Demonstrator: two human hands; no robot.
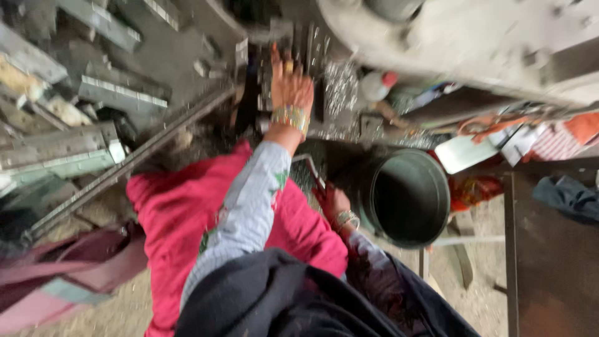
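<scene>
Head view: your left hand (291,84) lies flat, fingers spread, on the metal pieces (312,47) at the machine bed, steadying them. Your right hand (332,203) grips a thin metal rod (310,167) beside the grey bucket (409,198).

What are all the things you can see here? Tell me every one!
metal bars: several, grey, piled at upper left
long rod: one, dark, slanting across the left
metal bucket: one, grey, hollow, right of centre
machine body: one, pale grey, top right
bottle: one, whitish with red cap, under the machine
shiny metal pieces: a heap, silver, beside the bottle
cloth: one, dark blue, far right
red garment: one, over the lap
bangles: a stack, gold and multicoloured, on the left wrist
left hand: reaching up onto the machine's metal parts
right hand: low, beside the bucket, fingers blurred
</scene>
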